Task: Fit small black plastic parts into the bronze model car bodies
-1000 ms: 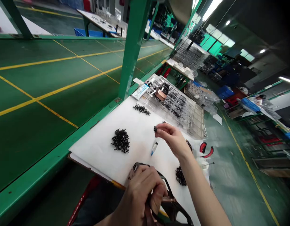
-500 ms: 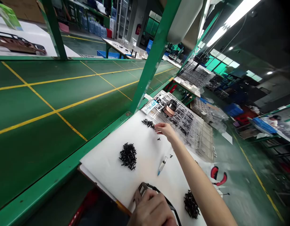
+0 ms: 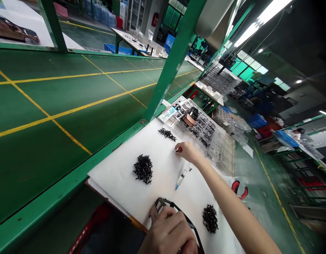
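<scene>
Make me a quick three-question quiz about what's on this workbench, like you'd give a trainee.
1. Which hand holds the brown model car body?
2. True or false: the syringe lies inside the clear compartment tray.
3. What colour is the syringe's tip? A) red B) blue C) yellow

Key:
1. The left hand.
2. False; it lies on the white sheet.
3. B

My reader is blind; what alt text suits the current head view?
A left hand grips a brown-and-black openwork shell; the right hand, fingers curled, is over a white worktop with three piles of small black pieces, beside a yellow-lined green surface.
</scene>
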Demonstrator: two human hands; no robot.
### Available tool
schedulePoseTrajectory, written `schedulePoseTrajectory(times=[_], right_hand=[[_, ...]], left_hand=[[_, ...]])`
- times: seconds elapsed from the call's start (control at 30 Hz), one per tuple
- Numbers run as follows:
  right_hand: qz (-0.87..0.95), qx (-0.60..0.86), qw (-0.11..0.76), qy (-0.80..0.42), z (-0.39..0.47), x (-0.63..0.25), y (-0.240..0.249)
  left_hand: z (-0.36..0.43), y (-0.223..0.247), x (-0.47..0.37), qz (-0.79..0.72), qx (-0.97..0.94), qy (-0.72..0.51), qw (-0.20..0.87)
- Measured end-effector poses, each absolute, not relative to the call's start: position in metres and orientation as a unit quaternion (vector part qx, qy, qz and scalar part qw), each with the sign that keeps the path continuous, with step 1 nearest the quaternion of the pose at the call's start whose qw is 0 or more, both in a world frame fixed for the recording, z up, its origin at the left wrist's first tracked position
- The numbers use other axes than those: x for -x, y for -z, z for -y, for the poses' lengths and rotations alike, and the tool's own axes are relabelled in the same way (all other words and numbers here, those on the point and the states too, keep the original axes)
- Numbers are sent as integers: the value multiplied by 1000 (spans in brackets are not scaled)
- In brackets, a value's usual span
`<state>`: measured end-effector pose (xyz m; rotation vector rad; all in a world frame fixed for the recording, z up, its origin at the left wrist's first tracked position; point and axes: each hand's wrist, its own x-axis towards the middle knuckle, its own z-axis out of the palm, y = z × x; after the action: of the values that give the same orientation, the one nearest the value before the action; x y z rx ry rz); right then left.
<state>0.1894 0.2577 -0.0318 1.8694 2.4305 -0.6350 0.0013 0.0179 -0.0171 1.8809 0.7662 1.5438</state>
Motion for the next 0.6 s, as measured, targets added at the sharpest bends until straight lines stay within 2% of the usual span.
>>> schedulePoseTrajectory(times=[0.17,0.33,0.47,0.6], right_hand=[[-798,-578,50,165,-250,-193,38],[-801,-573,39,168,-254,-191,35],[-796,-574,-40,185,-243,-183,22],[-776,-556,-201,219,-198,-178,-4]], left_hand=[[-17,5,4,-281,-706,-553,342],[-10,-4,5,-275,-695,-544,381],[-6,-8,3,-291,-675,-527,427],[-5,-8,1,-291,-665,-526,444]])
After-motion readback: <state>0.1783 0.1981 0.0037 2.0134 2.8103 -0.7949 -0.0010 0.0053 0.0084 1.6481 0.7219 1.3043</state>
